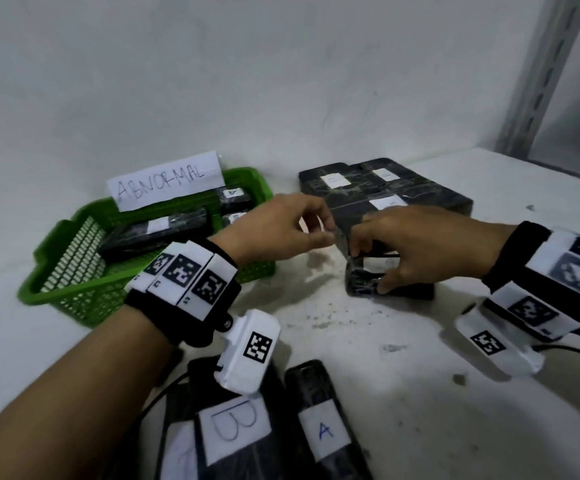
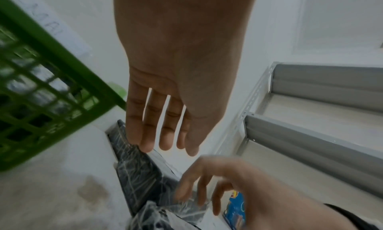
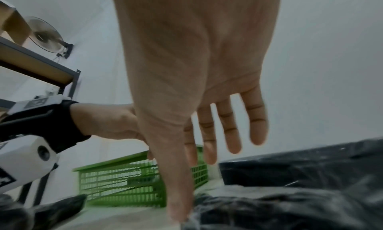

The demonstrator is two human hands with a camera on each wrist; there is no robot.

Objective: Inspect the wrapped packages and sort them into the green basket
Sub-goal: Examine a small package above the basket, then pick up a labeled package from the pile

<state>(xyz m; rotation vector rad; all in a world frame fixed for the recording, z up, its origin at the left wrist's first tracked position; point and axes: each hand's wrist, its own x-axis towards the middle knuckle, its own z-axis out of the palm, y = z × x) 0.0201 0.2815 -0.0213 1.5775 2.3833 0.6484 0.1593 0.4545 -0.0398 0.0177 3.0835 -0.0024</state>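
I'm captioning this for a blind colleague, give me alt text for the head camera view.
Right hand grips a black wrapped package on a white table; the left hand reaches toward it. A green basket signed ABNORMAL holds packages, left; a stack lies behind.

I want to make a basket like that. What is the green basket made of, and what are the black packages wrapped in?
The green basket looks like moulded plastic: even colour, smooth rim, grid of holes in the walls. The package under the right hand, seems covered in clear, shiny plastic film, which wrinkles and glints over a black layer; what lies inside cannot be told.
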